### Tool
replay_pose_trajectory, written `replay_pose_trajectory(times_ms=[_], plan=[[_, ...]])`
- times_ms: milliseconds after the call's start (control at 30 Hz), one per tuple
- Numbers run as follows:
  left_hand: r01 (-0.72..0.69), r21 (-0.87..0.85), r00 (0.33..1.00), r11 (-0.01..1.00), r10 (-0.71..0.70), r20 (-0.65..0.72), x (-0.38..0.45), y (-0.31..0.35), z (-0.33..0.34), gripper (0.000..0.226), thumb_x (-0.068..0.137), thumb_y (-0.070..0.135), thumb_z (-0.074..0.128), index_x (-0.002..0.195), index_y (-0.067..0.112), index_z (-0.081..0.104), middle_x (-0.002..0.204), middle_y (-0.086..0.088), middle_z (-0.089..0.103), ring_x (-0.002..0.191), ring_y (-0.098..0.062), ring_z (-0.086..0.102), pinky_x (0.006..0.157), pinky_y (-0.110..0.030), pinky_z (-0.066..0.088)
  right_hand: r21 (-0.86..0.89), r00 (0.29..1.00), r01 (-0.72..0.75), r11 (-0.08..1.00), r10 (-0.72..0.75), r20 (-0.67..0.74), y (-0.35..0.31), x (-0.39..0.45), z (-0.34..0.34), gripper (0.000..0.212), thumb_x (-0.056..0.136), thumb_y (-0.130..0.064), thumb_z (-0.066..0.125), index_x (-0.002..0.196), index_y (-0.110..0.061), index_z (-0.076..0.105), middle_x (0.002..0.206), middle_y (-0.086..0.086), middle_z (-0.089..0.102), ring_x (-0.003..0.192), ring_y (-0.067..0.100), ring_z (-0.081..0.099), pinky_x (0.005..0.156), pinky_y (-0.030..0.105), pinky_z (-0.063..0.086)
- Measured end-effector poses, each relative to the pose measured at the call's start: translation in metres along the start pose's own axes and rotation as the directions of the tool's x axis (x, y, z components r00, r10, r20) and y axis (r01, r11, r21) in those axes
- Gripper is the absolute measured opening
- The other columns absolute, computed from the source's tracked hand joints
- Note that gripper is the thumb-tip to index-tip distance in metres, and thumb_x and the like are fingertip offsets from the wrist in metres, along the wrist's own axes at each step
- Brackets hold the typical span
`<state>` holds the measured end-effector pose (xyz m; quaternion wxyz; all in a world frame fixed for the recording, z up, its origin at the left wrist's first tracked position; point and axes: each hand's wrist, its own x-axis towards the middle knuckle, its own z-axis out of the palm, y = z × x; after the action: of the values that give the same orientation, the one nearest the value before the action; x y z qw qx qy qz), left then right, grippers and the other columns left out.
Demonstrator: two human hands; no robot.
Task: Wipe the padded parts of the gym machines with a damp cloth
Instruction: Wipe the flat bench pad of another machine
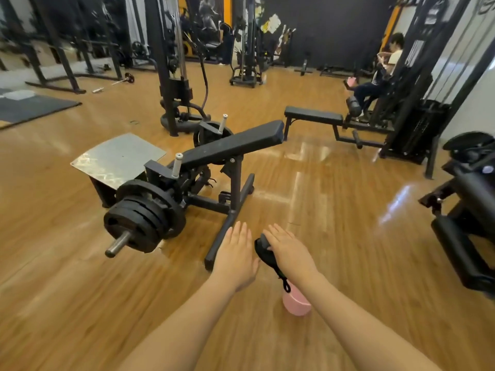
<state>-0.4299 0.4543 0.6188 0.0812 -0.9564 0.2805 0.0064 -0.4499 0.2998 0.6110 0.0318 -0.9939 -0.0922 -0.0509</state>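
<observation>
My left hand (235, 253) is stretched out over the floor with straight fingers and holds nothing. Beside it, my right hand (288, 250) grips a black bundle (263, 251), maybe a cloth or strap; I cannot tell which. A thin black cord runs down from it to a pink container (296, 303) under my wrist. Ahead of both hands stands a plate-loaded machine with a long black inclined pad (235, 143). Its base bar lies just beyond my left fingertips. Neither hand touches the pad.
Stacked weight plates (144, 218) and a metal footplate (117, 156) sit at the machine's left. A flat black bench (313, 115) stands behind it. At the right edge is another machine with roller pads (455, 242). A person (388, 68) sits on the far right machine. Wooden floor lies between.
</observation>
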Motion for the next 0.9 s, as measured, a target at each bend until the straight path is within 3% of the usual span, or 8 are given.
replay_pose_trajectory(times_ms=[333,667,733,900], plan=[[-0.036,0.003,0.999,0.999,0.036,-0.020,0.230,-0.032,-0.020,0.072,0.103,0.050,0.020,0.154,0.003,-0.002,0.162,-0.017,-0.003,0.150,-0.031,-0.006,0.119,-0.042,-0.006,-0.013,1.000,-0.020,1.000,0.020,-0.004,0.146,0.210,-0.005,0.052,0.101,-0.013,0.033,0.150,-0.015,0.014,0.157,0.002,0.011,0.145,0.014,0.005,0.116,0.028,0.006],[-0.063,-0.021,0.995,0.998,0.061,-0.079,0.473,-0.109,-0.022,0.072,0.103,0.050,0.020,0.155,0.004,0.000,0.162,-0.016,-0.003,0.150,-0.030,-0.007,0.119,-0.041,-0.006,-0.075,0.996,-0.091,0.993,0.091,-0.007,0.268,0.415,0.014,0.055,0.099,-0.012,0.039,0.149,-0.015,0.016,0.157,0.001,0.013,0.145,0.013,0.007,0.115,0.026,0.004],[-0.070,-0.032,0.994,0.997,0.066,-0.089,0.518,-0.124,-0.024,0.073,0.103,0.050,0.021,0.155,0.003,0.001,0.162,-0.016,-0.002,0.150,-0.030,-0.006,0.120,-0.042,-0.004,-0.090,0.996,-0.085,0.992,0.084,-0.015,0.287,0.452,0.009,0.059,0.097,-0.011,0.045,0.149,-0.014,0.016,0.157,0.002,0.015,0.144,0.013,0.010,0.115,0.025,0.006],[-0.066,-0.066,0.997,0.996,0.063,-0.049,0.602,-0.139,-0.023,0.071,0.103,0.048,0.022,0.154,0.003,0.002,0.162,-0.016,-0.001,0.150,-0.030,-0.005,0.121,-0.042,-0.002,-0.017,0.991,-0.132,0.991,0.132,0.005,0.336,0.526,-0.004,0.052,0.101,-0.011,0.036,0.149,-0.015,0.017,0.156,0.002,0.016,0.144,0.013,0.012,0.112,0.024,0.015]])
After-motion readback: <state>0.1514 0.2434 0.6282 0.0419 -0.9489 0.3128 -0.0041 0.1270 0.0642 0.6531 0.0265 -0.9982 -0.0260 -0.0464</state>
